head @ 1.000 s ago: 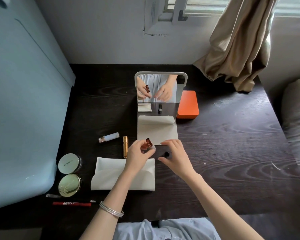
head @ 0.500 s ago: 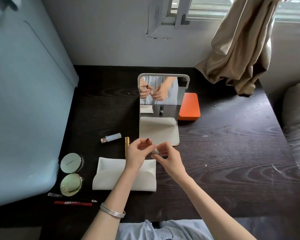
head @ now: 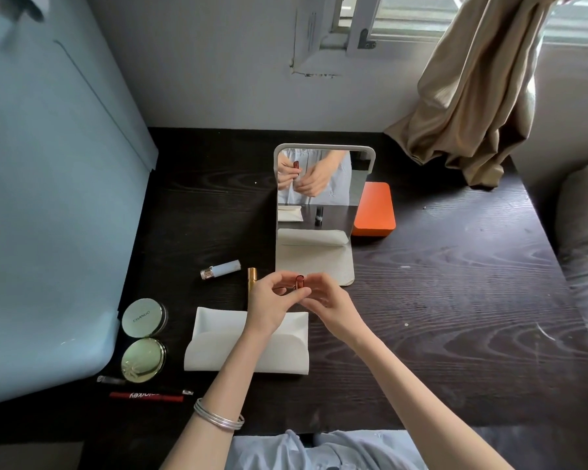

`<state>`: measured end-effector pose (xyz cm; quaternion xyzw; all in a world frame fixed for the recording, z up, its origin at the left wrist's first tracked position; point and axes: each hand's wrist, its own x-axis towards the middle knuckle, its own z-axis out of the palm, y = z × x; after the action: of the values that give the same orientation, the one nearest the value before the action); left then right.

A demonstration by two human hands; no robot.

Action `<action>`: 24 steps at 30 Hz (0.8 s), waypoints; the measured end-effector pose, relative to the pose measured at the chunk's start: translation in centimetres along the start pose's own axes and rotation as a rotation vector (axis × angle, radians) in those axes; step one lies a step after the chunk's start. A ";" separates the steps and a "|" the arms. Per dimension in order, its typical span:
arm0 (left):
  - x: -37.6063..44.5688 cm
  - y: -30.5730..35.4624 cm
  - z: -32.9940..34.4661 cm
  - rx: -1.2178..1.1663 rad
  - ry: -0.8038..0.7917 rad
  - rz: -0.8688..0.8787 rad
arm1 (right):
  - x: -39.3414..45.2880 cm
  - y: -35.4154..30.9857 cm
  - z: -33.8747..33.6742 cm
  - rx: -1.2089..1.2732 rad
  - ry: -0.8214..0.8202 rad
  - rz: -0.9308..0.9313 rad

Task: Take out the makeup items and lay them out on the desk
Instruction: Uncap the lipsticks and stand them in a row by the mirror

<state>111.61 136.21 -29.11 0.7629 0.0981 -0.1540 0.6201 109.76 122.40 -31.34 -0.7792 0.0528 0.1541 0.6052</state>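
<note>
Head view: both hands meet just above the dark wooden desk [head: 455, 300], in front of a standing mirror [head: 319, 191]. The left hand [head: 269, 307] pinches a small reddish-brown lipstick tube [head: 299, 282] between thumb and fingertips and holds it upright. The right hand [head: 330, 303] has its fingers curled at the lower part of the same tube, touching the left fingers; what exactly it grips there is hidden. A set of thin silver bangles [head: 218, 415] sits on the left wrist. Under the left hand lies a white pouch [head: 218, 351], flat on the desk. Just beyond it a gold tube [head: 252, 278] lies partly covered by the left hand, and a pale blue tube [head: 223, 269] with a metallic cap lies near it to the left. At the desk's left edge are two round compacts, a pale green one [head: 144, 317] with lettering and a shiny gold one [head: 144, 359] just in front of it. In front of those lie a small clear stick [head: 111, 379] and a red pencil [head: 146, 396] with white lettering. An orange box [head: 374, 210] stands just to the right of the mirror, partly behind it. A beige curtain [head: 472, 96] hangs down to the far right corner of the desk.
</note>
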 end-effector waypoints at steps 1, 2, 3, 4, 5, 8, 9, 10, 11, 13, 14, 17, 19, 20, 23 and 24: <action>0.0 0.0 -0.1 -0.003 -0.004 0.004 | 0.0 0.0 0.0 0.001 -0.015 -0.004; 0.0 0.0 -0.2 0.002 -0.007 0.008 | 0.0 -0.1 0.1 0.002 -0.025 -0.008; 0.1 0.0 -0.3 0.010 -0.008 0.011 | 0.0 -0.2 0.1 0.000 -0.027 -0.012; 0.0 -0.1 -0.3 0.018 -0.009 0.012 | 0.1 -0.3 0.2 -0.005 -0.022 -0.016; 0.0 -0.1 -0.4 0.024 -0.010 0.013 | 0.1 -0.3 0.3 -0.011 -0.012 -0.020; 0.0 0.0 -0.5 0.028 -0.014 0.022 | 0.3 -0.4 0.5 0.014 -0.012 -0.016; -0.1 0.0 -0.6 0.026 -0.010 0.028 | 0.3 -0.4 0.4 0.032 -0.034 -0.013; -0.1 0.0 -0.8 0.026 -0.005 0.034 | 0.3 -0.4 0.4 0.049 -0.060 -0.010; -0.1 0.0 -0.9 0.027 0.000 0.039 | 0.3 -0.5 0.3 0.059 -0.083 -0.008; 0.0 0.0 -1.2 0.033 0.005 0.046 | 0.4 -0.6 0.2 0.053 -0.103 -0.010; 0.1 0.1 -1.3 0.034 0.008 0.047 | 0.5 -0.7 0.3 0.046 -0.097 -0.009; 0.2 0.1 -1.4 0.029 0.012 0.041 | 0.8 -0.9 0.5 0.046 -0.062 -0.001; 0.3 0.1 -1.5 0.041 0.009 0.048 | 0.8 -1.1 0.5 0.082 -0.066 0.001; 0.3 0.1 -1.6 0.047 0.013 0.052 | 0.8 -1.2 0.5 0.102 -0.081 -0.001; 0.3 0.1 -1.8 0.044 0.034 0.053 | 1.0 -1.4 0.5 0.089 -0.117 0.003; 0.3 0.1 -1.8 0.044 0.036 0.051 | 1.1 -1.4 0.6 0.061 -0.115 0.002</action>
<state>112.15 137.92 -28.75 0.7812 0.0864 -0.1267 0.6051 111.10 123.43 -30.51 -0.7504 0.0231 0.1976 0.6304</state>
